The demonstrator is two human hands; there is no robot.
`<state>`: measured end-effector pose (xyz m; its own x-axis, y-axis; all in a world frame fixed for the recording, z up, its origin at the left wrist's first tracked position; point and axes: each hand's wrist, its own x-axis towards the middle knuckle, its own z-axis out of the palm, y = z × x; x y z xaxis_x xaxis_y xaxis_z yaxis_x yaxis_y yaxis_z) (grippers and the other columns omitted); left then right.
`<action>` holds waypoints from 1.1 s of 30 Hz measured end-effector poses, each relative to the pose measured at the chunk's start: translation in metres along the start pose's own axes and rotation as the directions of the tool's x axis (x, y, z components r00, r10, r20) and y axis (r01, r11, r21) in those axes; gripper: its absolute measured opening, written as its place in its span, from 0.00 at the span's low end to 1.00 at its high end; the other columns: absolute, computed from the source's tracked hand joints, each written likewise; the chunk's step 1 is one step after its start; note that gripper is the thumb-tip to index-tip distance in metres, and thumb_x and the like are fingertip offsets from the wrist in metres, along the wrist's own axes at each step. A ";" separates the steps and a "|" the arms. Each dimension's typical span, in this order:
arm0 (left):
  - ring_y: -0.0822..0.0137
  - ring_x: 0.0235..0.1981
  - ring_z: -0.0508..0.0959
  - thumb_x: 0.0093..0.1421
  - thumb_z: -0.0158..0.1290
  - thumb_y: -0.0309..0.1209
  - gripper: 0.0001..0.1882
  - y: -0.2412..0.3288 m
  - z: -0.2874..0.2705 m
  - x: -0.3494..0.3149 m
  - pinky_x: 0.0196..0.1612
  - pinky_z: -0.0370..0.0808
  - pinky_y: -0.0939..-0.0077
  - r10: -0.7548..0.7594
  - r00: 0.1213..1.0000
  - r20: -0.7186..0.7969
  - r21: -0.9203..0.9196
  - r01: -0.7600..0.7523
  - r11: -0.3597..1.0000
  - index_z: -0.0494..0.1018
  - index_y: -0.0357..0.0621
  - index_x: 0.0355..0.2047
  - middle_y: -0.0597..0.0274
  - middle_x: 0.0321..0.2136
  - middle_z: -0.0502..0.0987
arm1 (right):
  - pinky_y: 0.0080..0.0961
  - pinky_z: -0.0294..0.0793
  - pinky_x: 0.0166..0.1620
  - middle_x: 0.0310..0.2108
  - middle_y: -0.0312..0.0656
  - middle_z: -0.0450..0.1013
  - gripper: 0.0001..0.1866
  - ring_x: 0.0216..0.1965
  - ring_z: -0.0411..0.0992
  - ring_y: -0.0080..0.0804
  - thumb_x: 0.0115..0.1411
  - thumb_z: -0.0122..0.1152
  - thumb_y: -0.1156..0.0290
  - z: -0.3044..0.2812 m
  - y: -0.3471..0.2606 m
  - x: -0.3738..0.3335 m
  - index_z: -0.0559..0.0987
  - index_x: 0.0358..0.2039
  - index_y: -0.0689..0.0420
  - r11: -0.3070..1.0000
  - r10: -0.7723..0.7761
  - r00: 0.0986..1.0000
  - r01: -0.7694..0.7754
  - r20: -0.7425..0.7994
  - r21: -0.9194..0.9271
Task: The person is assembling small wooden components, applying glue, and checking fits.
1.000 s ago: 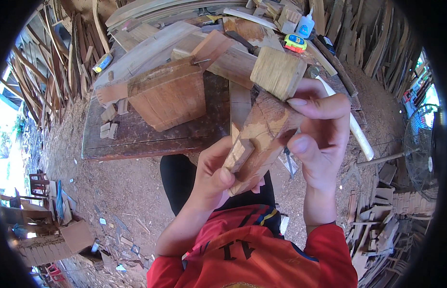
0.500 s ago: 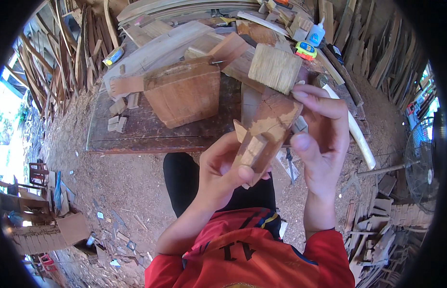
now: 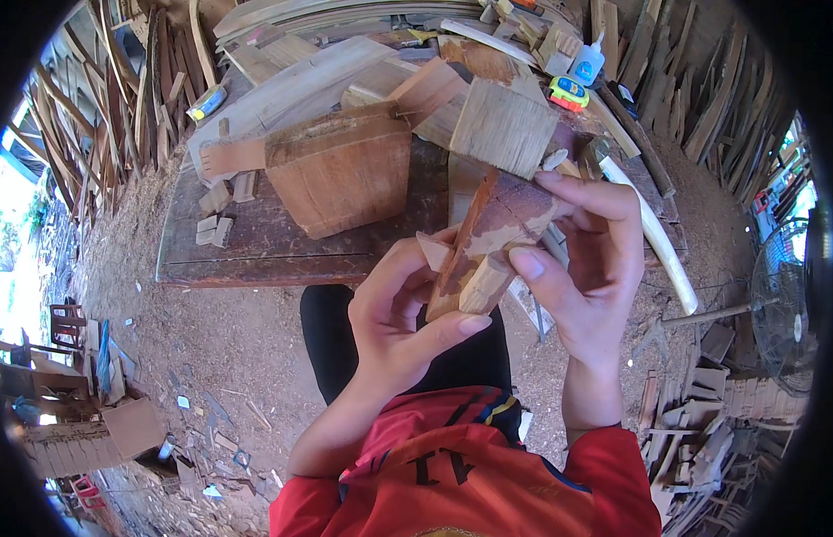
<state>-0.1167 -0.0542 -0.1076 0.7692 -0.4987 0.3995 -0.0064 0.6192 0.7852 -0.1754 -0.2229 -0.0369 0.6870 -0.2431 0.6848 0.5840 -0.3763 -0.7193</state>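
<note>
A reddish-brown wooden piece (image 3: 508,204) with pale patches is held between both hands in front of the bench. A squared pale wood block (image 3: 504,127) meets its far end; whether they are joined I cannot tell. On its near face sits a small light block (image 3: 486,283), and a thin wedge (image 3: 434,252) sticks out at the left. My left hand (image 3: 394,313) is closed round the near end, thumb along the bottom. My right hand (image 3: 595,259) pinches the right side, its thumb by the small block and its fingertips near the pale block.
A big tapered wooden block (image 3: 340,174) with side pieces stands on the dark bench (image 3: 255,259). Small offcuts (image 3: 216,215) lie left of it. Behind are planks (image 3: 300,85), a tape measure (image 3: 569,93) and a glue bottle (image 3: 587,61). A fan (image 3: 783,309) stands at right.
The wooden piece has been turned a little, showing more of its left edge. My right thumb has moved left and down to the small block; my left hand has shifted slightly left.
</note>
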 end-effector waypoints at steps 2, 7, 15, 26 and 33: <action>0.62 0.57 0.77 0.55 0.71 0.24 0.31 -0.001 0.000 0.000 0.61 0.74 0.67 -0.006 1.000 0.013 0.019 0.006 1.000 0.71 0.28 0.56 0.48 0.58 0.72 | 0.26 0.75 0.55 0.50 0.44 0.76 0.30 0.47 0.77 0.27 0.52 0.76 0.83 0.000 0.002 -0.002 0.73 0.55 0.63 1.000 -0.030 0.999 0.030 -0.013 0.003; 0.60 0.59 0.77 0.55 0.71 0.25 0.31 0.002 0.000 0.004 0.62 0.73 0.66 0.040 0.998 0.052 0.091 -0.045 0.995 0.71 0.28 0.57 0.46 0.60 0.72 | 0.26 0.75 0.55 0.53 0.47 0.77 0.30 0.47 0.76 0.26 0.50 0.78 0.84 -0.005 0.005 -0.004 0.74 0.53 0.62 1.000 -0.019 0.999 0.019 -0.025 0.001; 0.59 0.57 0.75 0.49 0.77 0.41 0.54 0.003 0.006 0.009 0.61 0.72 0.61 0.182 0.980 -0.083 0.212 -0.162 0.964 0.58 0.33 0.68 0.49 0.56 0.73 | 0.28 0.75 0.58 0.51 0.47 0.77 0.28 0.51 0.78 0.28 0.52 0.76 0.85 -0.017 0.005 0.000 0.74 0.52 0.62 0.988 0.009 0.995 0.007 -0.101 0.155; 0.66 0.36 0.83 0.62 0.63 0.26 0.17 0.114 0.074 -0.025 0.41 0.77 0.78 0.534 0.844 -0.039 -0.651 -0.427 0.628 0.78 0.42 0.52 0.61 0.38 0.85 | 0.27 0.75 0.58 0.50 0.43 0.77 0.27 0.51 0.78 0.28 0.54 0.74 0.85 -0.037 0.011 0.004 0.74 0.52 0.61 0.994 0.038 0.981 -0.018 -0.193 0.109; 0.67 0.34 0.82 0.62 0.62 0.26 0.15 0.114 0.081 -0.024 0.37 0.75 0.78 0.468 0.879 -0.096 -0.544 -0.440 0.715 0.78 0.44 0.50 0.62 0.38 0.85 | 0.25 0.75 0.56 0.48 0.41 0.77 0.26 0.47 0.77 0.25 0.53 0.75 0.85 -0.043 0.013 -0.001 0.75 0.52 0.62 0.998 0.018 0.982 -0.005 -0.186 0.069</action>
<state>-0.1880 -0.0212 0.0104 0.7342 -0.0905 0.6729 0.0046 0.9917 0.1283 -0.1868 -0.2658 -0.0416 0.6047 -0.4122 0.6815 0.6088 -0.3125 -0.7292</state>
